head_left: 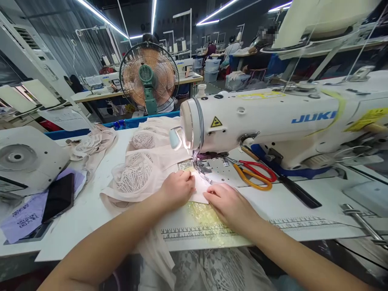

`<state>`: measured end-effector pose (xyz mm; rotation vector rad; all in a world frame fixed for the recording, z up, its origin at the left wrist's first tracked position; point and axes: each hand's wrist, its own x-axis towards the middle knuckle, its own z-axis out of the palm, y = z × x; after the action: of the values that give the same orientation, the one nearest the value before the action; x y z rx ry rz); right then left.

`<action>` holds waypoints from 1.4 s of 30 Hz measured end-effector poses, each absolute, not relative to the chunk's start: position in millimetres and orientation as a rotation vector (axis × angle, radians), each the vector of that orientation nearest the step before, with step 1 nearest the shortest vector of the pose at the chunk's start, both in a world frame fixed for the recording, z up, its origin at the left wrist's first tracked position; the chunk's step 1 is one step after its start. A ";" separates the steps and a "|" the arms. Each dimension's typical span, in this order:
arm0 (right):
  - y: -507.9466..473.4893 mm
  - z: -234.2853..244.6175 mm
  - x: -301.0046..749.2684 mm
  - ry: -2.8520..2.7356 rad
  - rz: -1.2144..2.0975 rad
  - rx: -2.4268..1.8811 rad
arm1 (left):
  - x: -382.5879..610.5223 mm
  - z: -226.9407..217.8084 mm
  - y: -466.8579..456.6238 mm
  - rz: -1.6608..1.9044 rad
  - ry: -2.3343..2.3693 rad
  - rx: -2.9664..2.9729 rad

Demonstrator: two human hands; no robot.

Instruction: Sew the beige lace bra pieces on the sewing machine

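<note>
A white sewing machine (257,117) stands over the white table, its lamp lit beside the needle area. A pale pink fabric piece (200,190) lies flat in front of the presser foot (198,163). My left hand (178,188) has its fingers curled down on the left side of this fabric, close to the foot. At the near right edge, my right hand (228,202) pinches the fabric between thumb and fingers. Left of the needle lie pale pink lace bras (135,171), heaped together. More lace fabric (224,268) hangs below the table's front edge.
Right of the needle lie scissors (257,173) with red and orange handles and a black-handled tool (298,192). A printed ruler strip (182,234) runs along the front edge. At left are a phone (59,198) and another machine (27,157). A fan (148,76) stands behind.
</note>
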<state>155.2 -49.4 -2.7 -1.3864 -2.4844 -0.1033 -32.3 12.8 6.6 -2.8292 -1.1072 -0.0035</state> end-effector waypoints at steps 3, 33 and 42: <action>-57.8 -16.0 164.1 -2.449 -0.061 -1.307 | -29.5 5.1 18.0 -0.067 -1.156 -2.814; -59.2 -27.9 163.1 -2.336 -0.145 -1.161 | -27.8 -1.9 27.4 -0.232 -1.043 -2.839; -58.1 -29.9 163.4 -2.327 -0.121 -1.132 | -26.5 0.4 33.5 -0.197 -1.000 -2.893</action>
<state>163.4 -58.1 -29.9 -1.1320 -2.3271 -0.1214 -26.5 33.5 0.4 -2.8934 -0.9998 -0.1966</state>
